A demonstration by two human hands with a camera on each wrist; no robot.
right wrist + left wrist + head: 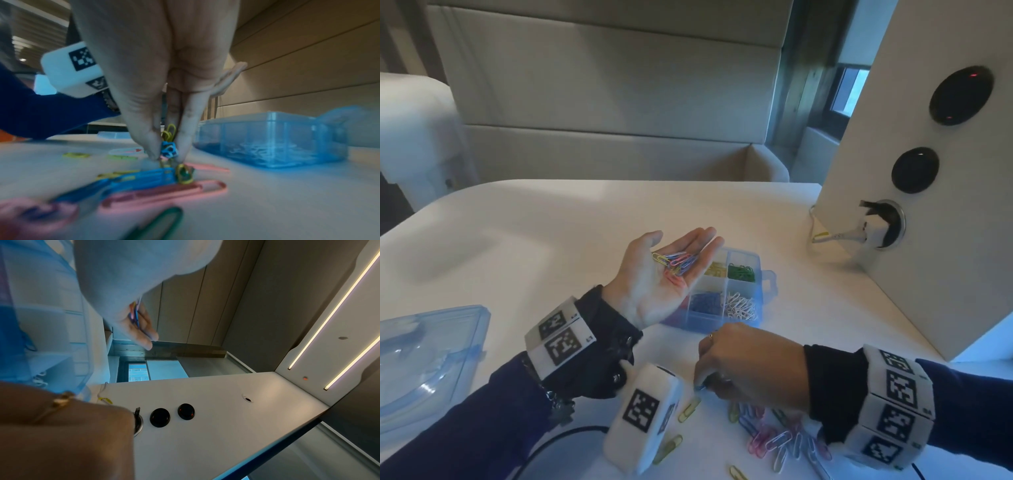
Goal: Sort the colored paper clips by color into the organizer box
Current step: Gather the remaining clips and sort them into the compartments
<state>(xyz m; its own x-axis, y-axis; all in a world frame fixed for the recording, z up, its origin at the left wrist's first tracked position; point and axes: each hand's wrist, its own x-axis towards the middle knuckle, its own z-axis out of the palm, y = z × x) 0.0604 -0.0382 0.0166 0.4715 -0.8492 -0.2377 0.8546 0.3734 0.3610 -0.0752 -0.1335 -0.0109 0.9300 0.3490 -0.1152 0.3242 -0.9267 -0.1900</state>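
My left hand [681, 250] is held palm up above the table, fingers relaxed, with several yellow, pink and purple paper clips [678, 262] lying in it. Just behind it stands the clear blue organizer box [705, 323], with yellow, green, blue, white and red clips in separate compartments. My right hand [700, 385] reaches down to the loose pile of mixed clips [774, 438] near the front edge. In the right wrist view my right hand [167, 155] pinches a blue clip [169, 150] between thumb and finger, just above pink clips [164, 193] and blue ones on the table.
The box's clear blue lid [428, 356] lies at the left edge. A white upright panel [928, 274] with round sockets and a plugged-in cable [873, 228] stands at the right. Loose yellow clips [688, 409] lie near my left wrist. The white table [534, 240] stretches back.
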